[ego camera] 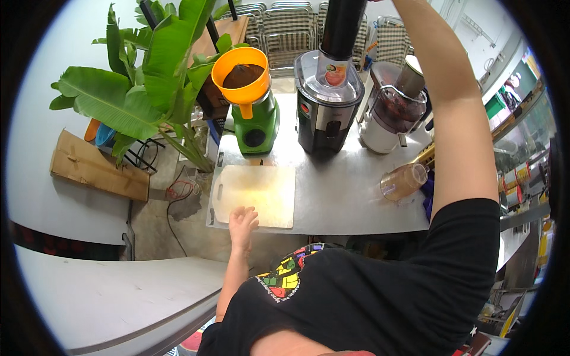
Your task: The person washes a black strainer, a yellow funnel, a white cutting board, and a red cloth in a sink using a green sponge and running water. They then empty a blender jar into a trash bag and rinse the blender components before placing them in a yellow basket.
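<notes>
My left hand [244, 222] is over the near edge of a pale cutting board [276, 196], its fingers loosely bent and holding nothing. My right arm stretches up past the right side of the juicers. Only a sliver of my right hand [375, 1] shows at the top edge, beside the tall black pusher [340, 29]; its grip is out of sight. That pusher stands in the clear feed chute [333, 71] of a black and silver juicer [329, 120]. A green citrus juicer [254, 129] with an orange bowl [240, 95] and dark reamer is left of it.
A white juicer [378, 133] with a dark red-stained bowl is at the right on the steel table [338, 196]. A clear jug [403, 181] lies near its right side. Large-leaved plant [116, 95], cardboard box [98, 164] and cables flank the left; folded chairs [287, 31] stand behind.
</notes>
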The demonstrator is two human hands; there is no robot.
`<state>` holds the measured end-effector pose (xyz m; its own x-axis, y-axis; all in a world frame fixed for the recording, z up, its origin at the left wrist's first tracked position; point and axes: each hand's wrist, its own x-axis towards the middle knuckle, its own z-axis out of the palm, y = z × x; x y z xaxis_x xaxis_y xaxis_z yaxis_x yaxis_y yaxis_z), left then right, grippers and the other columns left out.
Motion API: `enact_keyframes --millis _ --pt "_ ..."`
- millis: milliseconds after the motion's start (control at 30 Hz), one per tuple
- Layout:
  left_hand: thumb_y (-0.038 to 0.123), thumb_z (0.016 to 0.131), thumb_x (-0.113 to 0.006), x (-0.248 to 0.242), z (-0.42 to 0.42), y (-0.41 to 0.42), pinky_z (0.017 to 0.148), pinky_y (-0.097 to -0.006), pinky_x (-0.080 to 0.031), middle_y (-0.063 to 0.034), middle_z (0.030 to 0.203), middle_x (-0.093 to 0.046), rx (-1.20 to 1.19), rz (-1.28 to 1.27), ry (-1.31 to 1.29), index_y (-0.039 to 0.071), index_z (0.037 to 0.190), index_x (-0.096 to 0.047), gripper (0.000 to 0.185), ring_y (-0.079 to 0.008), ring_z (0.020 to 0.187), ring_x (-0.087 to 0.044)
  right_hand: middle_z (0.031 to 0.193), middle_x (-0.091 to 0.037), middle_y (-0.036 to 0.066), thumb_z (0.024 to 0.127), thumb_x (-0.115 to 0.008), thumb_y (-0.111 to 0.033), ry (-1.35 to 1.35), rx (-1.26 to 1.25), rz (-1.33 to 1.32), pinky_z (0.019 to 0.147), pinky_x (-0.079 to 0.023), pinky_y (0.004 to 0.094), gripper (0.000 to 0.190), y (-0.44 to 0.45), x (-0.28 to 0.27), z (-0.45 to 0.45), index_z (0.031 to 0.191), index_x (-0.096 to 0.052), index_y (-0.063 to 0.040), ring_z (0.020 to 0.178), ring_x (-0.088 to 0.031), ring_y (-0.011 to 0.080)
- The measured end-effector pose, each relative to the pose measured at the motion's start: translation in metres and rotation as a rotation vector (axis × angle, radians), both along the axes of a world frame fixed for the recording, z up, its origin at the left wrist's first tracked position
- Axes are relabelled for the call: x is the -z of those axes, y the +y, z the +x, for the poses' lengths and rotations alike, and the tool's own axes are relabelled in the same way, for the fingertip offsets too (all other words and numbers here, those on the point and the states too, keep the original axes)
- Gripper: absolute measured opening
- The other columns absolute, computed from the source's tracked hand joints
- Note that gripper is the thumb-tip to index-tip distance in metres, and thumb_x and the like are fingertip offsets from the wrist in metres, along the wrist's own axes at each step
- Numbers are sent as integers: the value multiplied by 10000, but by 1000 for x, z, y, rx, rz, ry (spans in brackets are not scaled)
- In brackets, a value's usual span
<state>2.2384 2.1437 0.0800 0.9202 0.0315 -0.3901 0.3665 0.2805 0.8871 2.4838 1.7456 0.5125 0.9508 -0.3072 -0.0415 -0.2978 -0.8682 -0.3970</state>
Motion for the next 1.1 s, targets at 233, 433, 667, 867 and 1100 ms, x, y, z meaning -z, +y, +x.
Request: enact_keyframes --millis 233,433,667,867,1100 --pt "105 876 -597 6 -4 -1 716 -276 -516 -109 1106 -565 45 -43 -27 82 1156 -409 338 -171 925 -588 1330 -461 175 736 -605 -654 247 -86 -52 760 -550 398 862 -15 96 -4 1333 -418 -62 1063 -572 301" --pt "105 883 -586 18 2 2 729 -276 -514 -112 1116 -564 87 -15 35 74 1156 -415 323 -167 921 -591 1132 -612 143 766 -651 -522 218 -219 39 719 -547 343 628 -90 91 -110 1204 -571 -79 809 -641 218" --pt "142 881 -600 9 17 -40 769 -298 -484 -104 1125 -552 297 -1 50 67 1165 -413 349 -166 958 -579 1123 -598 132 637 -814 -290 429 215 183 643 -519 320 998 -189 267 -309 1420 -244 -47 911 -608 225" --pt "144 864 -618 8 18 -71 786 -307 -482 -104 1116 -570 484 -12 42 57 1172 -406 385 -163 944 -593 1274 -490 124 629 -842 -266 -403 378 629 721 -454 257 1041 -152 425 -362 1435 -213 -68 1052 -517 184" --pt "154 836 -657 9 2 -93 757 -276 -486 -85 1081 -586 683 70 83 45 1164 -419 420 -146 929 -595 1197 -526 206 579 -866 -389 -566 384 514 910 -448 364 991 -78 490 -312 1294 -320 26 1097 -536 291"
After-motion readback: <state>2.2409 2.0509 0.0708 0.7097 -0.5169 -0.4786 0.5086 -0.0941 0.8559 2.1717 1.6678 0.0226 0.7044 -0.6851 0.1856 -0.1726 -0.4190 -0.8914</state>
